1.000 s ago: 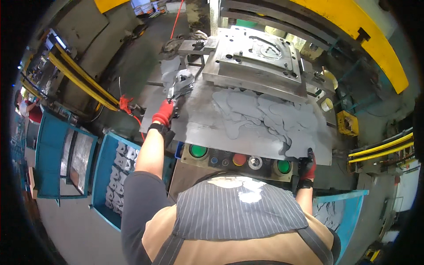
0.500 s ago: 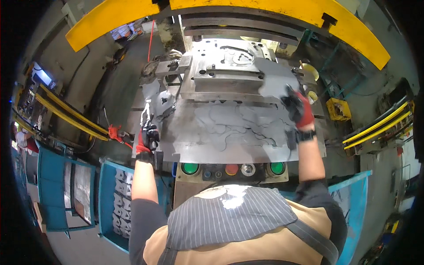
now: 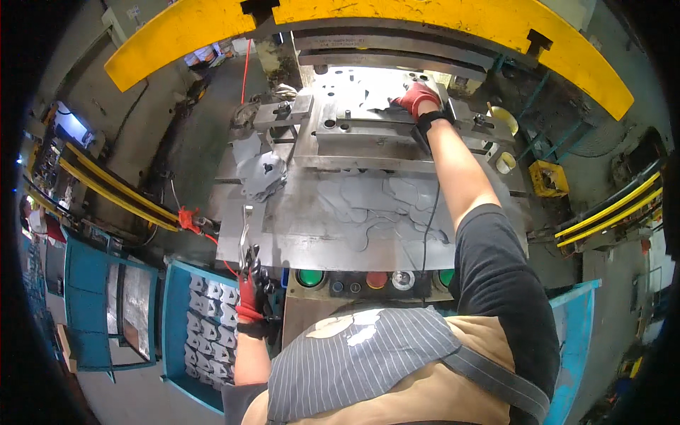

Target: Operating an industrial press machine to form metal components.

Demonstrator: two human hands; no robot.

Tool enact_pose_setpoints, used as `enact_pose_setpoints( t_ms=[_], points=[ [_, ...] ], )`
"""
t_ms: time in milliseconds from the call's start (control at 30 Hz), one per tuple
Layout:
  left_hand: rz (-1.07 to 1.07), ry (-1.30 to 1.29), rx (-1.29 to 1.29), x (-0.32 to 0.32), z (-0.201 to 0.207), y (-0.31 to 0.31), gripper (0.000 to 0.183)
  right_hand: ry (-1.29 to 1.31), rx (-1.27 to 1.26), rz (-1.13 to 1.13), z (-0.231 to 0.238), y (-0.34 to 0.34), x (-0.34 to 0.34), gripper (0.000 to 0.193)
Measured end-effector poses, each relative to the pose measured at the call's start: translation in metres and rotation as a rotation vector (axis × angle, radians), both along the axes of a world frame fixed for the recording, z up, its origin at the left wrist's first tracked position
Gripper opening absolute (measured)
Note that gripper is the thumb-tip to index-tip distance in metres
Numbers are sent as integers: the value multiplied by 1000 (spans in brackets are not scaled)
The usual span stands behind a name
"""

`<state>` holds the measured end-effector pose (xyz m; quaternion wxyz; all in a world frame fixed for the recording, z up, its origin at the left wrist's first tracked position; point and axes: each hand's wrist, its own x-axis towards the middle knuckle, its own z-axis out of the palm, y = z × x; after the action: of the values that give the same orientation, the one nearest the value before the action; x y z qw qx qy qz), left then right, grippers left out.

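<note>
My left hand (image 3: 253,287), in a red and black glove, is closed around silver metal tongs (image 3: 246,228) over the table's near left edge. The tongs' tips point away from me and hold nothing. My right hand (image 3: 419,98), gloved alike, reaches far forward onto the steel die (image 3: 368,142) under the press. Its fingers are bent down at a flat metal blank (image 3: 375,95) on the die, and glare washes out much of the blank's outline. A small stack of grey cut metal pieces (image 3: 263,176) lies left of the die. Several flat grey blanks (image 3: 368,195) lie overlapped on the table.
The yellow press beam (image 3: 425,13) and upper tool (image 3: 389,46) hang above the die. A control panel (image 3: 361,285) with green and red buttons is at the near edge. A blue bin (image 3: 168,319) of formed parts stands lower left. A yellow crate (image 3: 548,177) sits at right.
My right hand has moved forward and left from the table's right side onto the die, bringing the grey blank there. My left hand has drawn back toward me with the tongs.
</note>
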<state>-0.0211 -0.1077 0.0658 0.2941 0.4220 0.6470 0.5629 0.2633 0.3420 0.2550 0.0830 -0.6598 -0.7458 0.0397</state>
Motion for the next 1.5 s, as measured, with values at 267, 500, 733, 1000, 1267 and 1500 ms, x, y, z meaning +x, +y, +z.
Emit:
enact_pose_setpoints(
  t_ms=[267, 500, 733, 1000, 1267, 1500],
  points=[
    [-7, -240, -111, -10, -47, -10, 21, -217, 106, -49, -27, 21, 4, 85],
    [188, -381, 104, 7, -9, 22, 17, 487, 587, 162, -54, -17, 86, 41],
    [221, -848, 242, -81, -142, -90, 22, 1593, 306, -279, -156, -255, 247, 30],
    [-278, 179, -427, -36, -135, -13, 41, 1305, -473, -509, -282, -360, 290, 40],
    [-523, 411, -553, -45, -189, 63, 35, 759, -461, -115, -326, -332, 298, 30],
    [-696, 449, -438, -48, -189, 55, 48, 485, -472, 79, -289, -342, 284, 32]
  ],
)
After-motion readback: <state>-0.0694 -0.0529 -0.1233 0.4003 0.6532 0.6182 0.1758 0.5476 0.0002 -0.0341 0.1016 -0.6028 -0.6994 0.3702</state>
